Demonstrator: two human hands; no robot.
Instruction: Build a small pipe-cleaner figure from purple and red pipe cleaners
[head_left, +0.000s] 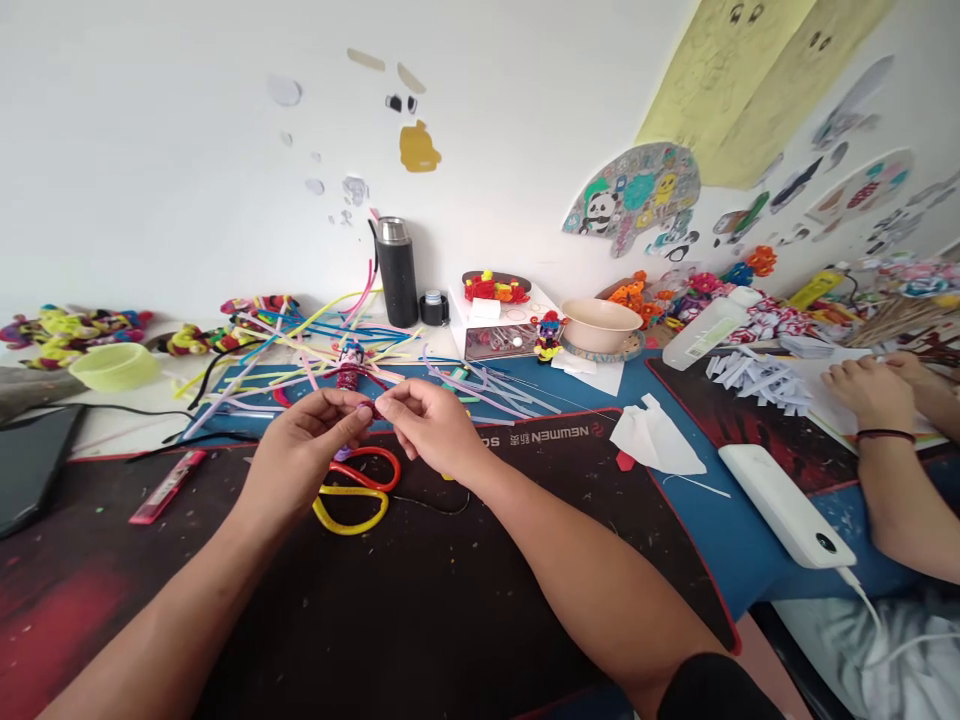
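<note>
My left hand (311, 445) and my right hand (431, 425) meet over the near middle of the desk, fingertips almost touching. Both pinch a dark red pipe cleaner (375, 376), which loops up behind my fingers; part of it is hidden by them. Just beyond stands a small pipe-cleaner figure (349, 366) with a white face and dark red body. Whether the red strand joins the figure, I cannot tell. Below my hands lie scissors (352, 508) with one red and one yellow handle loop, their blades hidden. A purple bit (343, 454) shows under my left fingers.
Loose pipe cleaners (495, 400) spread behind my hands, near a black thermos (397, 270). A beige bowl (602, 325), white paper (656, 435) and a white power bank (787, 505) lie rightward. Another person's hands (874, 390) work at far right. A pink box cutter (169, 487) lies left.
</note>
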